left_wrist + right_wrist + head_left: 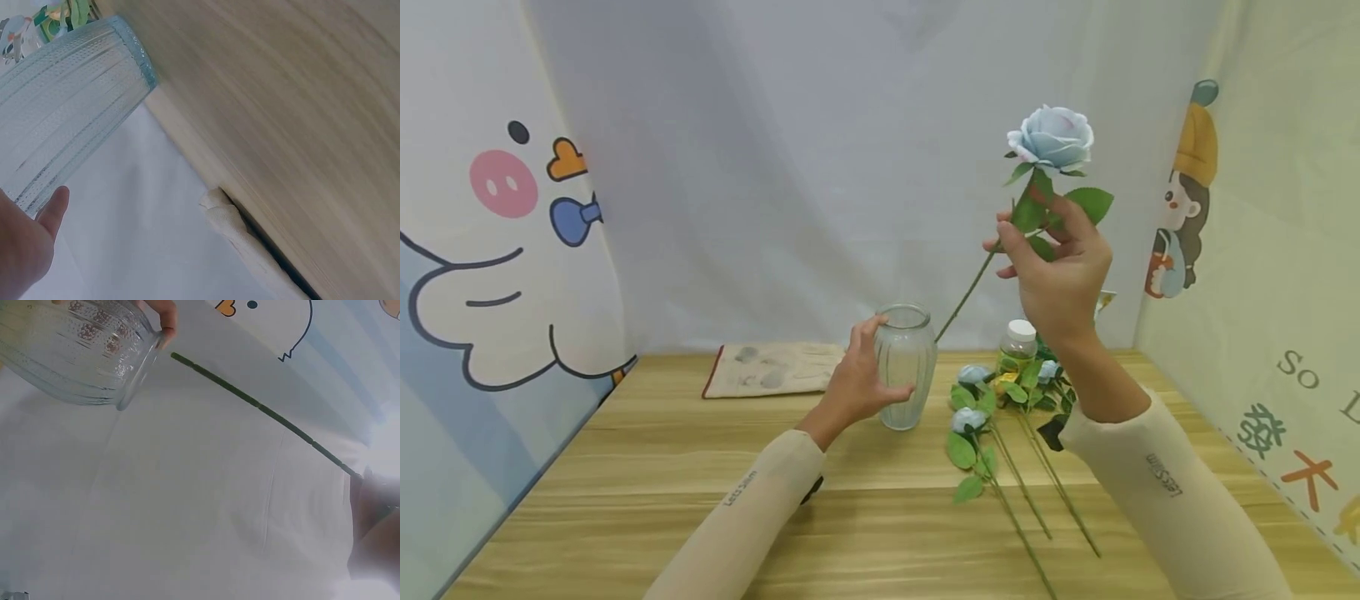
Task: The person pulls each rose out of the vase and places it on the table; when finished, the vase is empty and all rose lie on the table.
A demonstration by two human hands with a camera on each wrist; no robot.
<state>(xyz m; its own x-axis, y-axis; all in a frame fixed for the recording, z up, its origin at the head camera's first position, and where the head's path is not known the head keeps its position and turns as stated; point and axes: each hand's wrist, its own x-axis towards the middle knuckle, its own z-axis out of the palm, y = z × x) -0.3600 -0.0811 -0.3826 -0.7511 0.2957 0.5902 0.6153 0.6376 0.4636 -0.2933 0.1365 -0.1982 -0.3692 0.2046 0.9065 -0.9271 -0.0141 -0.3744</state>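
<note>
My right hand [1066, 279] pinches an artificial light-blue rose [1051, 140] by its upper stem, just under the bloom among the green leaves. The rose stands tilted, its bare green stem [259, 406] slanting down to the left. In the right wrist view the stem's cut end shows just outside the mouth of a ribbed clear glass vase [119, 347]. My left hand [853, 385] holds this vase from its left side, fingers up at the rim and thumb across the front. The vase's ribbed body [75, 94] fills the upper left of the left wrist view.
Several more blue roses [968, 419] lie on the wooden table [700, 492], right of the vase, stems toward the front. Behind them stands a small jar with a white lid [1021, 331]. A folded beige cloth [775, 369] lies at the back left, before a pale curtain.
</note>
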